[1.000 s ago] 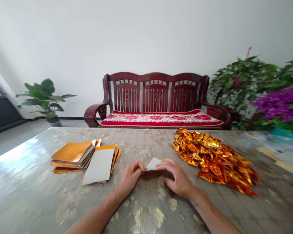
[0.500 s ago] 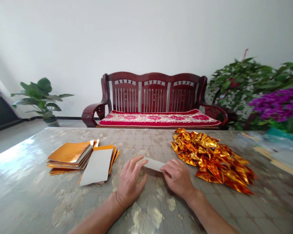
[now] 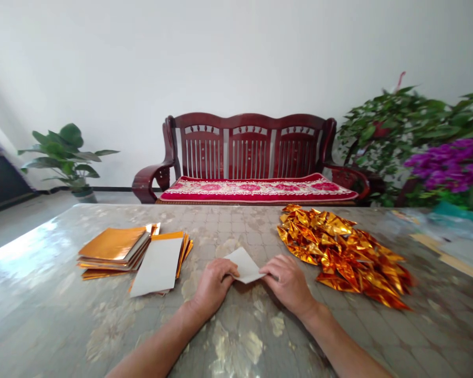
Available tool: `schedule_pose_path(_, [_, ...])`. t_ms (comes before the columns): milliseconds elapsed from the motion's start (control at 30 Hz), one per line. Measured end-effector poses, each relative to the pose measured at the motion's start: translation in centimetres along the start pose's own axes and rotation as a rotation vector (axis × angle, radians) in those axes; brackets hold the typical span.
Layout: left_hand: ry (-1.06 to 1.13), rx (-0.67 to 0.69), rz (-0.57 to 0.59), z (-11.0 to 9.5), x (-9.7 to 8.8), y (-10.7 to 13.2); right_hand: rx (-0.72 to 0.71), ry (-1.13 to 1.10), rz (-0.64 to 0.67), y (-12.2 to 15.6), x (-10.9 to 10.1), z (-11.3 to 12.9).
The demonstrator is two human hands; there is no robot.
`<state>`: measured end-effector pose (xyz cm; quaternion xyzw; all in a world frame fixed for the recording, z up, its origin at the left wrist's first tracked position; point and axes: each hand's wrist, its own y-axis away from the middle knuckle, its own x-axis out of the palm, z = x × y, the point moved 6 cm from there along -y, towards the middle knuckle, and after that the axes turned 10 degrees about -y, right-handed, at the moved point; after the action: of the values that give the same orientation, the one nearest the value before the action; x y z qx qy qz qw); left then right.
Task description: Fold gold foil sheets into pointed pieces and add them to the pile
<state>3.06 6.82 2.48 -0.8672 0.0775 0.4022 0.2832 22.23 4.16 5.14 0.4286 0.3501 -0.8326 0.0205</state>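
Note:
A sheet of paper (image 3: 244, 264), pale side up, is held low over the table between my two hands, one corner pointing away from me. My left hand (image 3: 216, 281) pinches its left corner between thumb and fingers. At the opposite corner, my right hand (image 3: 286, 281) grips it the same way. To the left lie a stack of gold foil paper (image 3: 112, 244) and a second stack with a pale sheet (image 3: 157, 266) on top. On the right spreads a heap of folded gold foil pieces (image 3: 340, 252), close beyond my right hand.
The patterned table (image 3: 236, 346) reaches across the view. Behind it stands a dark red wooden bench (image 3: 250, 152) with a red floral cover. Clear plastic and flat sheets (image 3: 466, 252) lie at the right edge, near purple flowers (image 3: 449, 163). A potted plant (image 3: 69, 157) stands back left.
My left hand has closed on the left corner of the sheet, where its fingers were spread before. The sheet has turned and now shows its pale face as a diamond.

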Motion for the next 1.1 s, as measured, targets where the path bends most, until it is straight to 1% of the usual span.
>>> schedule_pose_path(100, [-0.202, 0.057, -0.003, -0.8, -0.4, 0.4, -0.038, 0.104, 0.066, 0.0, 0.2, 0.9])
schedule_pose_path(167, [-0.264, 0.098, 0.021, -1.3, -0.4, 0.7, -0.068, 0.151, 0.117, 0.0, 0.6, 1.6])
schedule_pose_path(267, [-0.262, 0.115, 0.097, -1.6, 0.1, 1.1, -0.084, 0.175, 0.176, 0.1, 1.1, 2.0])
schedule_pose_path(367, [-0.247, 0.099, 0.179, -1.2, 0.7, 1.2, -0.073, 0.158, 0.23, 0.3, 1.5, 1.7])
schedule_pose_path(433, [-0.244, 0.078, 0.203, -0.8, 0.8, 1.2, -0.058, 0.109, 0.277, 0.4, 1.8, 1.4])
schedule_pose_path(533, [-0.253, 0.052, 0.207, -0.6, 0.6, 1.3, -0.009, 0.022, 0.325, 0.4, 2.0, 0.9])
schedule_pose_path(667, [-0.304, 0.074, 0.221, -1.4, 0.1, 1.3, 0.061, -0.039, 0.335, 0.4, 1.8, 0.5])
schedule_pose_path(800, [-0.331, 0.102, 0.227, -2.1, -0.2, 1.1, 0.086, -0.09, 0.33, 0.4, 1.5, 0.4])
schedule_pose_path(967, [-0.203, 0.068, 0.188, -1.2, -0.2, 0.9, 0.138, -0.129, 0.288, 0.4, 1.7, -0.5])
schedule_pose_path(1100, [-0.137, -0.025, 0.201, 0.0, 0.1, 0.8, 0.2, -0.102, 0.262, 0.4, 1.9, -1.1])
